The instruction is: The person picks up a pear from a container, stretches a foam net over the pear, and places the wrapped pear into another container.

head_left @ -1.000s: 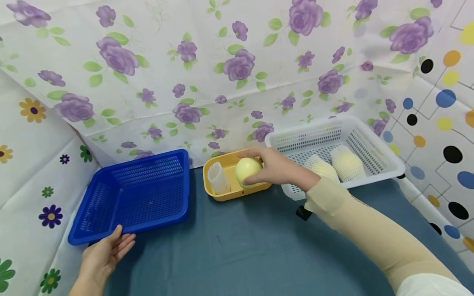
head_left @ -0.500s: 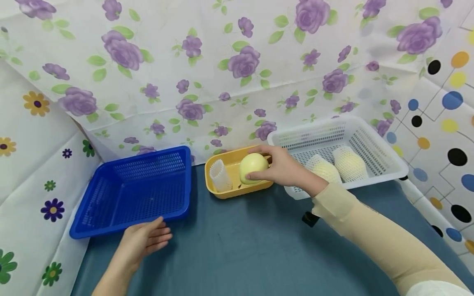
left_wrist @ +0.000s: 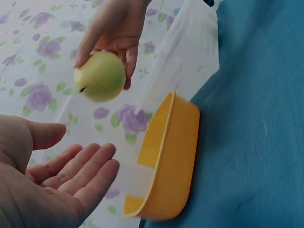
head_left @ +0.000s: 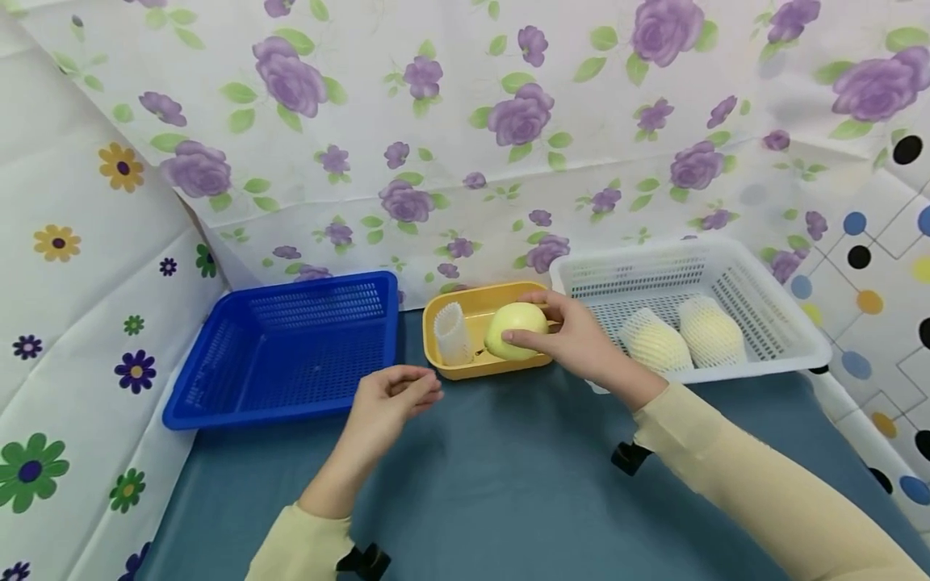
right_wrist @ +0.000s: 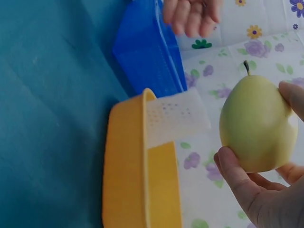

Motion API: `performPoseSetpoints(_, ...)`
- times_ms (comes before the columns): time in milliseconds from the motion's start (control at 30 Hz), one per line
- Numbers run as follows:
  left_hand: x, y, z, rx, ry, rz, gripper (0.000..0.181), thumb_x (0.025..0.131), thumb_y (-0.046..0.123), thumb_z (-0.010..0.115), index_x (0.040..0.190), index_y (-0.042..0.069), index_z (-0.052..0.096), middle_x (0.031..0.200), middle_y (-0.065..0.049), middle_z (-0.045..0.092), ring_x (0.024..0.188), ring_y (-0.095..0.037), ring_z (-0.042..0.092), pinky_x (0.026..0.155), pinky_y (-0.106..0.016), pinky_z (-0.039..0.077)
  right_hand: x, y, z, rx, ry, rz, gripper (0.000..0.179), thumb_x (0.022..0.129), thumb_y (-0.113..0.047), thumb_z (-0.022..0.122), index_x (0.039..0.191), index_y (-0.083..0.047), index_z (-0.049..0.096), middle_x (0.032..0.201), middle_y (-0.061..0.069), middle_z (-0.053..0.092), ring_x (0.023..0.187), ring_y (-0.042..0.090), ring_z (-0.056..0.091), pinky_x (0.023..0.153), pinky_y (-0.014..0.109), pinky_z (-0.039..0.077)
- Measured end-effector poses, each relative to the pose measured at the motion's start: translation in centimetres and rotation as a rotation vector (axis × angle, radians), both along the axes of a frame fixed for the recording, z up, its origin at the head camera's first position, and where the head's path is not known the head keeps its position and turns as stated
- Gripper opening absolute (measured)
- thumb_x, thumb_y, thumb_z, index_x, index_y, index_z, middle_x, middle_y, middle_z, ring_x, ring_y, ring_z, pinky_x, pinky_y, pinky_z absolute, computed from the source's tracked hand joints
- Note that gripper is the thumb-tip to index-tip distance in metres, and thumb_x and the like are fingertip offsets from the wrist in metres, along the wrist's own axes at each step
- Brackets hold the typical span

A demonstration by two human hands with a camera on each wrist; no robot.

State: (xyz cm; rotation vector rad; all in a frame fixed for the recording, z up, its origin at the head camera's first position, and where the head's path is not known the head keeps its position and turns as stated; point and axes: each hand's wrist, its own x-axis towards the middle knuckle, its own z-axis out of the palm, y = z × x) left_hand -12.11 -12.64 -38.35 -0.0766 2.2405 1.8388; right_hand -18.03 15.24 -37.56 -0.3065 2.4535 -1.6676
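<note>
My right hand [head_left: 584, 343] grips a pale yellow-green pear [head_left: 512, 332] above the yellow basket [head_left: 501, 371]. In the right wrist view the pear [right_wrist: 256, 126] shows its dark stem, with the thumb and fingers around its lower end and side. My left hand [head_left: 388, 403] is held in front of the blue basket [head_left: 316, 367], near the yellow one. Seen from the left wrist, the left palm [left_wrist: 52, 185] is turned up with relaxed fingers and holds nothing. A white foam net sleeve [head_left: 454, 339] stands in the left part of the yellow basket.
On the right, a white basket [head_left: 770, 369] holds two pears in foam nets [head_left: 657, 343]. The baskets stand along the back of a blue-green tabletop [head_left: 494, 484], before a flower-print sheet [head_left: 472, 145]. Patterned sheets also close off both sides.
My left hand has left the blue basket's front rim and moved right, toward the yellow basket. The pear, still in my right hand, has tipped so its stem end points left. The view has shifted left.
</note>
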Motion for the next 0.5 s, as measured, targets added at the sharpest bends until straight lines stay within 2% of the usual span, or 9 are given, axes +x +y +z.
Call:
performPoseSetpoints(167, -0.3, 2.1, 0.4, 0.013, 0.090, -0.025, 0.032, 0.085, 0.020, 0.070, 0.113, 0.008, 0.063, 0.105, -0.013, 0.069, 0.095, -0.021, 0.068, 0.083, -0.031, 0.056, 0.6, -0.6, -0.3, -0.056, -0.046, -0.022, 0.064, 0.074, -0.055, 0.071, 0.126, -0.024, 0.052, 0.109, 0.002, 0.064, 0.092, 0.021, 0.063, 0.072, 0.036, 0.057)
performPoseSetpoints(300, -0.2, 3.5, 0.8, 0.027, 0.180, -0.069, 0.048, 0.082, 0.017, 0.073, 0.126, 0.008, 0.055, 0.118, -0.011, 0.064, 0.107, -0.022, 0.064, 0.087, -0.027, 0.054, 0.8, -1.0, -0.3, -0.170, -0.147, -0.019, 0.067, 0.077, -0.053, 0.069, 0.131, -0.020, 0.047, 0.114, 0.008, 0.062, 0.094, 0.022, 0.065, 0.076, 0.040, 0.058)
performPoseSetpoints(333, -0.3, 3.8, 0.7, 0.050, 0.196, -0.080, 0.053, 0.081, 0.017, 0.074, 0.129, 0.009, 0.053, 0.121, -0.011, 0.062, 0.111, -0.022, 0.062, 0.090, -0.029, 0.053, 0.8, -1.1, -0.3, -0.202, -0.176, -0.014, 0.067, 0.078, -0.053, 0.069, 0.132, -0.019, 0.047, 0.116, 0.009, 0.061, 0.095, 0.022, 0.065, 0.077, 0.040, 0.058)
performPoseSetpoints(400, -0.9, 4.5, -0.3, 0.083, 0.256, -0.098, 0.060, 0.079, 0.019, 0.076, 0.133, 0.015, 0.050, 0.127, -0.006, 0.059, 0.115, -0.019, 0.059, 0.093, -0.032, 0.051, 0.9, -1.3, -0.3, -0.264, -0.234, -0.003, 0.067, 0.079, -0.051, 0.068, 0.132, -0.017, 0.045, 0.120, 0.011, 0.058, 0.097, 0.022, 0.066, 0.081, 0.041, 0.057)
performPoseSetpoints(500, -1.5, 5.5, -0.8, 0.138, 0.322, -0.112, 0.066, 0.076, 0.016, 0.078, 0.135, 0.016, 0.048, 0.131, -0.002, 0.056, 0.119, -0.018, 0.057, 0.096, -0.040, 0.049, 1.0, -1.5, -0.3, -0.330, -0.295, 0.008, 0.066, 0.081, -0.050, 0.067, 0.131, -0.013, 0.045, 0.123, 0.012, 0.055, 0.097, 0.022, 0.066, 0.082, 0.040, 0.056)
